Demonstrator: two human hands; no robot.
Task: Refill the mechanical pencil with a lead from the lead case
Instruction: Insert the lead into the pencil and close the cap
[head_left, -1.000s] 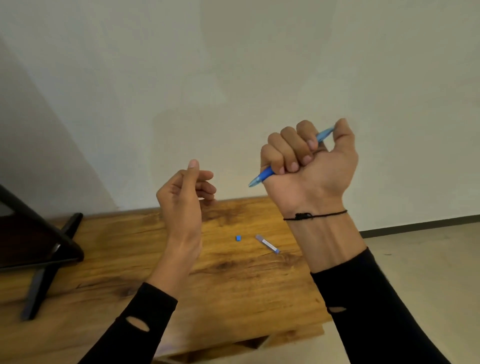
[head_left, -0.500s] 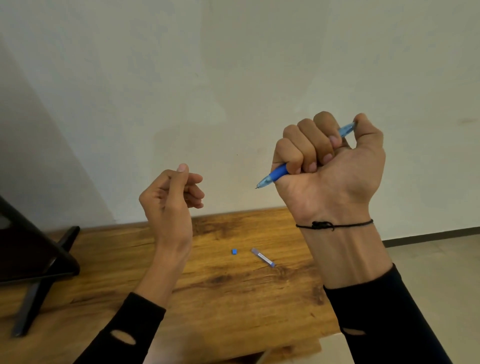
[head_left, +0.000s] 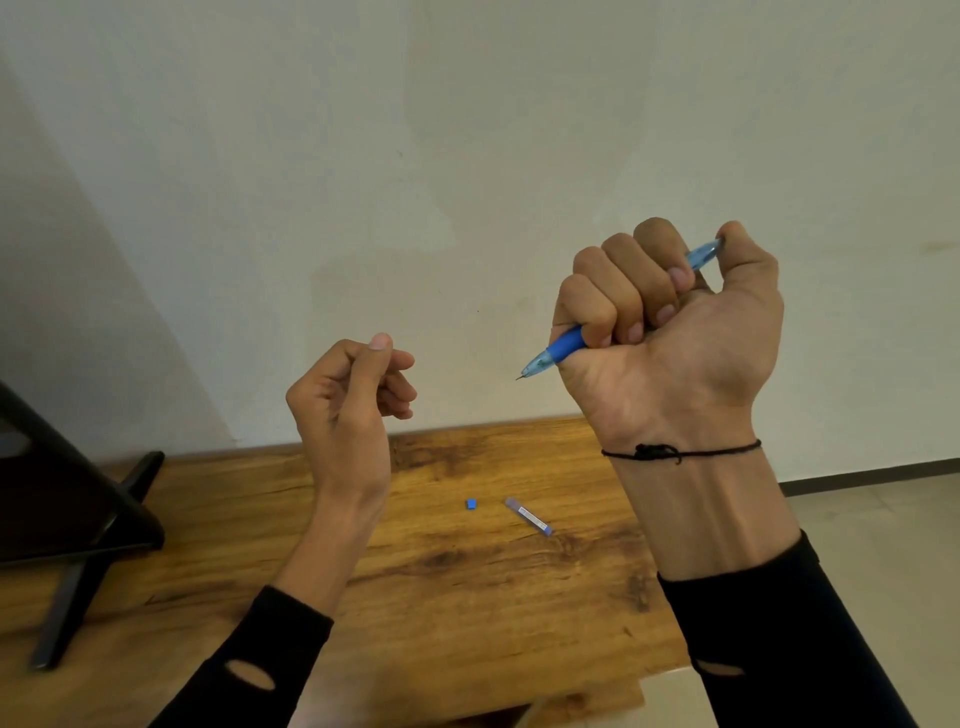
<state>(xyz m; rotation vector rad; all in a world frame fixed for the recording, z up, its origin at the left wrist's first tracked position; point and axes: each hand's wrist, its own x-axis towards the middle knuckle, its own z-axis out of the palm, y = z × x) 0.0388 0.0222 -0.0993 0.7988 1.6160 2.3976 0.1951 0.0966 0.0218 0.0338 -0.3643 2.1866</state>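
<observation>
My right hand (head_left: 675, 332) is raised in a fist around the blue mechanical pencil (head_left: 563, 345), thumb on its top end, tip pointing down-left with a short lead showing. My left hand (head_left: 348, 400) is held up to the left, fingers loosely curled, thumb against the forefinger; whether it pinches a lead I cannot tell. On the wooden table (head_left: 467, 597) below lie the clear lead case (head_left: 529, 516) and, left of it, its small blue cap (head_left: 471, 503).
A black stand with angled legs (head_left: 78, 525) sits on the table's left side. A pale wall rises behind the table. Tiled floor (head_left: 883, 545) lies beyond the table's right edge.
Both hands drifted apart: the right hand with the pencil moved right and closer to the camera, the left hand moved down and left. A short lead now shows at the pencil tip.
</observation>
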